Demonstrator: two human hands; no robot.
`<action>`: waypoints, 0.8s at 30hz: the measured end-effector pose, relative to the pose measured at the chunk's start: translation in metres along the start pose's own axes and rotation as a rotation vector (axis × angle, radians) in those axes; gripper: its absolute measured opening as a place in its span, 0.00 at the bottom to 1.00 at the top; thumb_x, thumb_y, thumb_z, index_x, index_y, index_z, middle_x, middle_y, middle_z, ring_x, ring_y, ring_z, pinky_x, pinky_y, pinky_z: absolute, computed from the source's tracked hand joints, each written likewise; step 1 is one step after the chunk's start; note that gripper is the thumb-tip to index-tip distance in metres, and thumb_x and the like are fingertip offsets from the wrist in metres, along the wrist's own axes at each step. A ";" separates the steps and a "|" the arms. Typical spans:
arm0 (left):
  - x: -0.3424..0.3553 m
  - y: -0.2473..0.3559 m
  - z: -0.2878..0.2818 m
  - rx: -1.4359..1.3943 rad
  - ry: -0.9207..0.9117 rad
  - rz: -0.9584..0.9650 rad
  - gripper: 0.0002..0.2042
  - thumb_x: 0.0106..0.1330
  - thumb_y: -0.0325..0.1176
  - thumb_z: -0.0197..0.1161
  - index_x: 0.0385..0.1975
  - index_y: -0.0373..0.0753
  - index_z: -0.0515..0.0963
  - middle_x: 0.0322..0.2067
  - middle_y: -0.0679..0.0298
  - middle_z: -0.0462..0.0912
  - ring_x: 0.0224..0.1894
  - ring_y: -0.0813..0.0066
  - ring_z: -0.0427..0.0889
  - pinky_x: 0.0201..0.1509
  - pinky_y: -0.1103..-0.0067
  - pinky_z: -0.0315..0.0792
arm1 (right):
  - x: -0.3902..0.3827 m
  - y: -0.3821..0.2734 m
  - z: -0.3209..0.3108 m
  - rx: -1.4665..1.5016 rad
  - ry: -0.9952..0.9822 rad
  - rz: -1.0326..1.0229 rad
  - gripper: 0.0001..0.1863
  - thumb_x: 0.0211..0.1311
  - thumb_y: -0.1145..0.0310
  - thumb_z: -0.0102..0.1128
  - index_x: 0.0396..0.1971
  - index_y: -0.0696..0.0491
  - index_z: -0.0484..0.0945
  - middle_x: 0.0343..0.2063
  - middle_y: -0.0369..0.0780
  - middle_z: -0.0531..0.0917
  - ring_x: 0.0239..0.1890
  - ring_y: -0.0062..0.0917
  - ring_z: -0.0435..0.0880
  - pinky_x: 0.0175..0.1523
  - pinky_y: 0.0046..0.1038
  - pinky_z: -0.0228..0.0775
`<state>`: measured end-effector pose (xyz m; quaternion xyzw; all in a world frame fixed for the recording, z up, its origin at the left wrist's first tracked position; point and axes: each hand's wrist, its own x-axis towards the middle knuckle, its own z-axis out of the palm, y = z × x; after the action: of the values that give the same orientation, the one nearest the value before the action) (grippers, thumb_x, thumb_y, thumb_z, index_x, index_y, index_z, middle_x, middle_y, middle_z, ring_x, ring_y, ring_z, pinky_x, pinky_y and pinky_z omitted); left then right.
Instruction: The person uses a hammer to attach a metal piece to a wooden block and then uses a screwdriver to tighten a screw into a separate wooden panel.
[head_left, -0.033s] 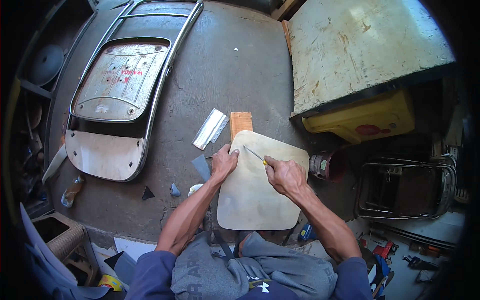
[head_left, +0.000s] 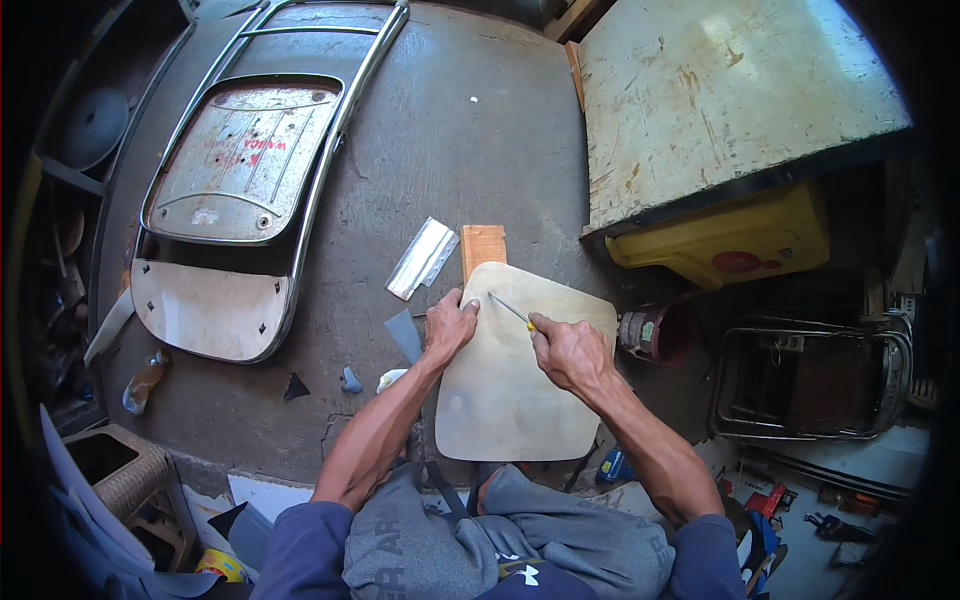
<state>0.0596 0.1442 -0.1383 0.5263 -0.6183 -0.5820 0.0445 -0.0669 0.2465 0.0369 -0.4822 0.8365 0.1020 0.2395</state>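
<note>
A pale wooden board (head_left: 520, 390) with rounded corners lies before me, wider at its near end. My left hand (head_left: 451, 322) grips its left edge near the far corner, thumb on top and fingers partly hidden below. In my right hand (head_left: 575, 352) is a screwdriver (head_left: 510, 306) with a thin metal shaft and some yellow at the handle; my closed fist hides most of the handle. Its tip meets the board near the far left corner, close to my left thumb. From under the board's far end sticks out a short wood block (head_left: 483, 247).
A folded metal chair frame (head_left: 335, 150) lies at the far left. Shiny foil-like strip (head_left: 422, 258) and dark scraps (head_left: 296, 386) are on the floor (head_left: 480, 150). Right stand a worn table (head_left: 730, 100), a yellow plastic piece (head_left: 720, 235) and a round can (head_left: 640, 335).
</note>
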 end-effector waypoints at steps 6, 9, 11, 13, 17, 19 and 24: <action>0.004 0.000 0.003 0.009 0.086 0.045 0.19 0.65 0.44 0.62 0.46 0.33 0.76 0.43 0.40 0.83 0.50 0.38 0.81 0.55 0.56 0.72 | 0.012 -0.001 -0.013 -0.190 -0.018 -0.198 0.17 0.67 0.62 0.51 0.52 0.45 0.81 0.22 0.50 0.84 0.25 0.49 0.85 0.33 0.50 0.77; 0.006 0.001 0.005 -0.063 0.092 0.035 0.17 0.64 0.42 0.63 0.44 0.35 0.75 0.40 0.43 0.84 0.47 0.41 0.82 0.53 0.57 0.72 | 0.025 -0.001 -0.029 -0.246 -0.103 -0.288 0.14 0.65 0.65 0.51 0.44 0.55 0.81 0.25 0.50 0.85 0.27 0.47 0.87 0.34 0.48 0.78; 0.012 -0.006 0.012 -0.103 0.057 0.056 0.17 0.64 0.42 0.64 0.43 0.36 0.75 0.39 0.44 0.84 0.46 0.43 0.82 0.51 0.58 0.72 | 0.032 0.001 -0.034 -0.329 -0.112 -0.355 0.15 0.64 0.64 0.51 0.42 0.56 0.81 0.25 0.49 0.86 0.27 0.45 0.87 0.34 0.47 0.78; 0.016 -0.009 0.015 -0.134 0.045 0.096 0.16 0.64 0.41 0.64 0.42 0.36 0.74 0.38 0.45 0.83 0.44 0.44 0.83 0.50 0.59 0.72 | 0.043 -0.001 -0.038 -0.449 -0.120 -0.457 0.15 0.65 0.64 0.51 0.43 0.57 0.81 0.24 0.49 0.85 0.26 0.42 0.87 0.31 0.44 0.77; 0.016 -0.015 0.005 -0.113 0.042 0.095 0.13 0.65 0.37 0.64 0.40 0.34 0.73 0.35 0.48 0.83 0.41 0.49 0.83 0.47 0.62 0.73 | 0.071 -0.029 -0.048 -0.700 -0.283 -0.683 0.20 0.68 0.64 0.47 0.53 0.60 0.78 0.22 0.45 0.82 0.25 0.36 0.85 0.27 0.37 0.76; 0.012 -0.010 0.004 -0.182 -0.017 0.050 0.12 0.65 0.35 0.63 0.40 0.33 0.73 0.35 0.49 0.82 0.39 0.53 0.82 0.47 0.63 0.73 | 0.074 -0.034 -0.064 -0.609 -0.386 -0.518 0.21 0.67 0.64 0.48 0.53 0.58 0.80 0.27 0.48 0.86 0.29 0.41 0.87 0.35 0.41 0.79; 0.018 -0.011 0.014 -0.311 -0.016 0.083 0.11 0.66 0.32 0.62 0.40 0.33 0.72 0.33 0.50 0.81 0.37 0.60 0.81 0.45 0.66 0.73 | 0.086 -0.026 -0.056 -0.041 -0.402 0.096 0.20 0.63 0.64 0.48 0.46 0.53 0.86 0.40 0.52 0.87 0.38 0.49 0.88 0.48 0.44 0.79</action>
<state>0.0484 0.1433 -0.1611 0.4825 -0.5421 -0.6727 0.1446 -0.0982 0.1449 0.0441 -0.4165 0.7916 0.2244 0.3868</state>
